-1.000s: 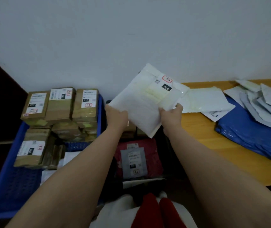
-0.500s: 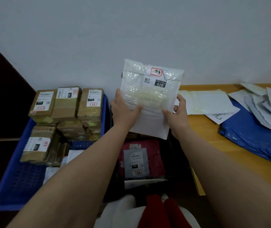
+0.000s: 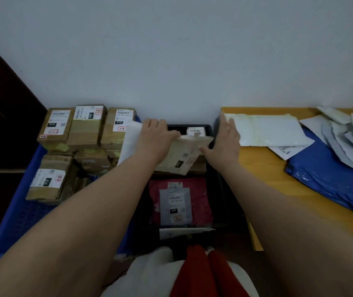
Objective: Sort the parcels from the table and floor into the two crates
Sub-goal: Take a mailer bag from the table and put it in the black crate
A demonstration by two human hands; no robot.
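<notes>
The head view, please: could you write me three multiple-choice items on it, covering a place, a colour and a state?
1. The red parcel lies: A on the table; B in the black crate; C in the blue crate.
2. The crate holding the brown boxes is: A blue; B green; C grey.
3. The left hand: A rests empty; B grips a white mailer; C grips a brown box.

Answers: B, since black walls surround the red parcel; A, since its mesh wall shows blue; B, since the fingers curl over the mailer's edge.
</notes>
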